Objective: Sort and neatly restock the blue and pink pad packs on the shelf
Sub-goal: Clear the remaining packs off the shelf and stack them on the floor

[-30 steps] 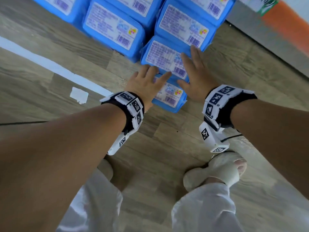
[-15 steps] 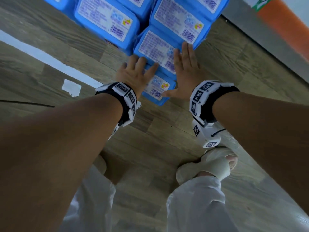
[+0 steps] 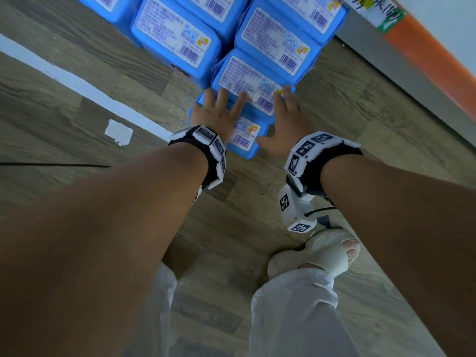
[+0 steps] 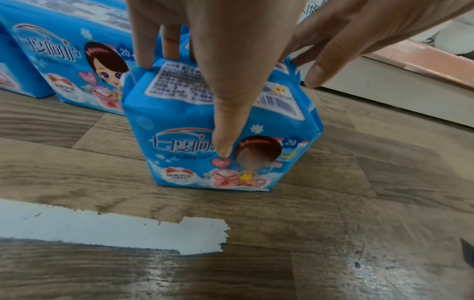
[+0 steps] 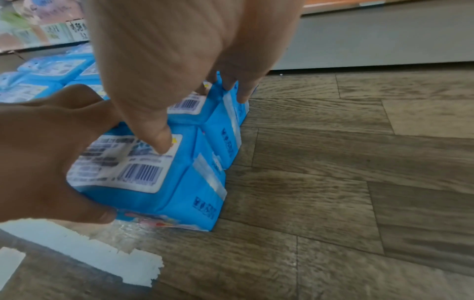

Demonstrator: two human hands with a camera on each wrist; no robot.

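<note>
Blue pad packs stand on the wood floor. My left hand (image 3: 216,112) lies over the nearest blue pack (image 3: 246,136). Its thumb (image 4: 223,142) presses the pack's printed front (image 4: 205,172) and its fingers hook down behind the top edge. A second blue pack (image 3: 247,81) stands right behind it, touching. My right hand (image 3: 286,119) is spread along the right side of both. Its thumb (image 5: 159,140) rests on the nearest pack's label (image 5: 123,168) and its straight fingertips (image 5: 241,95) touch the second pack's side (image 5: 225,130). No pink pack shows.
Several more blue packs (image 3: 177,39) stand in rows behind and to the left. A white tape line (image 3: 77,83) and a tape scrap (image 3: 119,131) mark the floor. The grey shelf base with orange trim (image 3: 412,81) runs along the right. My feet (image 3: 329,251) stand below the hands.
Both hands have slid forward over the two packs. The left fingers now reach past the nearest pack's top, and the right thumb has spread onto its label.
</note>
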